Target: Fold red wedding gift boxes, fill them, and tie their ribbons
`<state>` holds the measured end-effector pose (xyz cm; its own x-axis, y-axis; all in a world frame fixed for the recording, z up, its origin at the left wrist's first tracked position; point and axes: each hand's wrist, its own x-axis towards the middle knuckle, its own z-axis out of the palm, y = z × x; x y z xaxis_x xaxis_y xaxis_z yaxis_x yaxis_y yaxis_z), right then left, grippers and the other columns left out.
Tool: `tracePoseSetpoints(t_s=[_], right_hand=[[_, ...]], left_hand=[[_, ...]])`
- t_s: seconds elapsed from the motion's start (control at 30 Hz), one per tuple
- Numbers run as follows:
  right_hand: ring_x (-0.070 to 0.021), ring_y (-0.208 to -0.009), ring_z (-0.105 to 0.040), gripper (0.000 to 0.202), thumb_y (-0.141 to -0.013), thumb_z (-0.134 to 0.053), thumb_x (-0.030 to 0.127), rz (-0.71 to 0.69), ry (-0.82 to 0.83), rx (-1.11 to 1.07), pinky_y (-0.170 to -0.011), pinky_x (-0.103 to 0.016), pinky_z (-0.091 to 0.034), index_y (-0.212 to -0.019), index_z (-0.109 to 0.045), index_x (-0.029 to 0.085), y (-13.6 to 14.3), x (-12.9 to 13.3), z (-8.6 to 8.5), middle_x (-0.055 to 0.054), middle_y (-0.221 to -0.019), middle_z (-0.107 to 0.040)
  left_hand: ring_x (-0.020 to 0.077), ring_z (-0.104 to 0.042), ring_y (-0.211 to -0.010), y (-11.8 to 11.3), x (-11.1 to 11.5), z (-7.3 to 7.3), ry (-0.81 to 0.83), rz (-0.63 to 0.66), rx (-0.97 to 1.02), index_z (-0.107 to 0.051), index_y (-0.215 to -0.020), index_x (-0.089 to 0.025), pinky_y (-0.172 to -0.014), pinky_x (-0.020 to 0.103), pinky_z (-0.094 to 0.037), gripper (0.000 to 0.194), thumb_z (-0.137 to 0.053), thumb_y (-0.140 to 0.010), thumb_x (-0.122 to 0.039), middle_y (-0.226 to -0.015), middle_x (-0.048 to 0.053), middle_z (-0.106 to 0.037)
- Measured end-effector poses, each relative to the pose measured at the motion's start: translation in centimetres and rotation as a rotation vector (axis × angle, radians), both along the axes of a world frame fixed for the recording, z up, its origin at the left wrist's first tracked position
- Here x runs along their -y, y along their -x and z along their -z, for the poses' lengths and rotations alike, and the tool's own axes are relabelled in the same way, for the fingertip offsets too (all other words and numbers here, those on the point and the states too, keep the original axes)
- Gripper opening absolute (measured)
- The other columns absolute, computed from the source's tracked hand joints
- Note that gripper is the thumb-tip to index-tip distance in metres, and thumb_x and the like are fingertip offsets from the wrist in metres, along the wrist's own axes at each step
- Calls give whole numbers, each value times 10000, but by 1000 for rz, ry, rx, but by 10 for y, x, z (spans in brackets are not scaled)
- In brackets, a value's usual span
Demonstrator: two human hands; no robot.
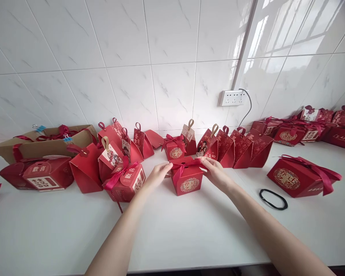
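Observation:
A small red gift box [186, 184] with a round gold emblem stands upright on the white table in front of me. A red ribbon [177, 174] lies across its top. My left hand [158, 173] is at the box's upper left corner, its fingers pinched on the ribbon. On the other side, my right hand [214, 170] pinches the ribbon near the upper right corner. Close to my left forearm sits a red box with a bow [125, 180]. Another red box with a bow [176, 147] is just behind the one I handle.
Several red triangular boxes [238, 147] with loops line the wall. An open cardboard box [8, 151] holding ribbons is at the left. To the right lie a black band [273, 199] and a larger red box [301, 176]. A white power strip [232, 98] hangs on the tiles.

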<state>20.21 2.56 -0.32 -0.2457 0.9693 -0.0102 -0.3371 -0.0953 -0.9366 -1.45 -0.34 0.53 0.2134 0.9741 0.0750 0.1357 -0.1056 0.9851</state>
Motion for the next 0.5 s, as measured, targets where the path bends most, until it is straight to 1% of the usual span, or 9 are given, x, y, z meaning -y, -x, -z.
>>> tracePoseSetpoints(t_s=[0.07, 0.13, 0.2, 0.23, 0.27, 0.33, 0.37, 0.43, 0.5], right_hand=[[-238, -1105, -562, 488, -601, -790, 471, -81, -106, 60, -906, -361, -455, -1012, -657, 245, -9, -2, -1, -72, -1170, -624], [-261, -1259, -443, 754, -545, -839, 392, -156, -189, 196, -965, -414, -431, -1229, -533, 311, -17, -5, 1, -73, -1380, -465], [-267, -1293, -406, 965, -528, -853, 297, -240, -220, 344, -992, -450, -416, -1364, -375, 343, -21, -7, 3, -80, -1450, -371], [-266, -1272, -434, 1019, -543, -843, 268, -286, -225, 394, -990, -460, -421, -1403, -303, 348, -21, -6, 4, -88, -1444, -378], [-264, -1237, -474, 1045, -562, -830, 250, -323, -236, 418, -980, -464, -434, -1426, -250, 348, -20, -5, 4, -94, -1420, -409], [-264, -1201, -510, 1028, -584, -808, 228, -328, -312, 428, -961, -454, -458, -1435, -239, 332, -16, -2, 4, -99, -1365, -470], [-269, -1219, -493, 1004, -584, -803, 217, -293, -378, 434, -969, -446, -456, -1426, -267, 325, -13, 0, 3, -98, -1360, -472], [-280, -1293, -407, 965, -583, -796, 202, -195, -534, 462, -1003, -434, -428, -1408, -310, 321, -8, 4, 2, -92, -1397, -428], [-283, -1346, -326, 944, -612, -772, 200, -110, -664, 503, -1021, -439, -408, -1411, -288, 336, -5, 5, 2, -85, -1442, -360]], left_hand=[[190, -582, -908, 1, 1, 2, 44, -38, -20, -562, -858, -166, -835, 314, -449, 387, -470, -821, -541, -930, 50, -632], [212, -579, -974, 0, 2, 2, 116, -102, -63, -531, -964, -179, -835, 330, -455, 452, -467, -804, -597, -1013, 66, -626], [218, -574, -1014, -2, 4, 1, 172, -135, -103, -478, -1060, -195, -844, 340, -455, 497, -497, -782, -607, -1076, 74, -613], [217, -575, -1024, -4, 4, 1, 183, -125, -111, -454, -1088, -197, -854, 342, -453, 504, -518, -778, -589, -1102, 78, -606], [213, -575, -1034, -5, 5, 1, 183, -110, -109, -436, -1104, -198, -866, 343, -452, 499, -536, -777, -561, -1128, 83, -599], [207, -569, -1067, -8, 4, 0, 157, -90, -85, -411, -1132, -197, -894, 339, -448, 486, -559, -781, -499, -1185, 92, -579], [205, -566, -1083, -9, 4, 0, 135, -87, -59, -399, -1152, -197, -904, 337, -449, 489, -562, -785, -476, -1207, 96, -570], [202, -554, -1121, -10, 3, -1, 74, -65, 25, -371, -1211, -204, -929, 335, -446, 523, -557, -795, -459, -1252, 100, -551], [204, -515, -1186, -12, 4, -3, -3, -31, 98, -335, -1278, -219, -970, 332, -427, 574, -557, -802, -452, -1317, 101, -508]])
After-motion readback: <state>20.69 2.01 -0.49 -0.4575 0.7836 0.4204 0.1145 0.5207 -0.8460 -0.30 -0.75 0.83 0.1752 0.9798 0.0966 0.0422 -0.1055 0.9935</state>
